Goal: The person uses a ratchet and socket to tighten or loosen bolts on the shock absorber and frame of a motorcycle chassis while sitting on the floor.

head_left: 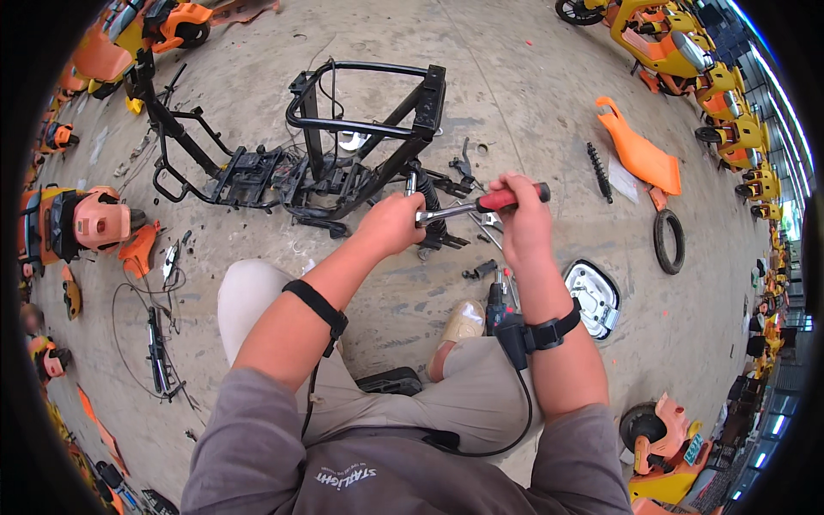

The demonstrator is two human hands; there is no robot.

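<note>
both hands on the ratchet wrench [476,206] right by the black scooter frame [343,146]; left hand [390,223] presses its head, right hand [522,219] grips the red handle; long axis runs left-right

Mid-frame: our left hand [390,225] fisted, knuckles up; our right hand [524,219] clenched, just right. Both forearms rise from lower edge, strapped.

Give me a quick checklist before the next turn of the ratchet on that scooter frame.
1. Right hand gripping the red handle of the ratchet wrench: ok.
2. Left hand steadying the wrench head: ok.
3. Socket seated on the fastener: cannot tell, hidden by the left hand.
4. Black scooter frame resting on the concrete floor: ok.
5. Loose parts near the right foot: not ok.
</note>
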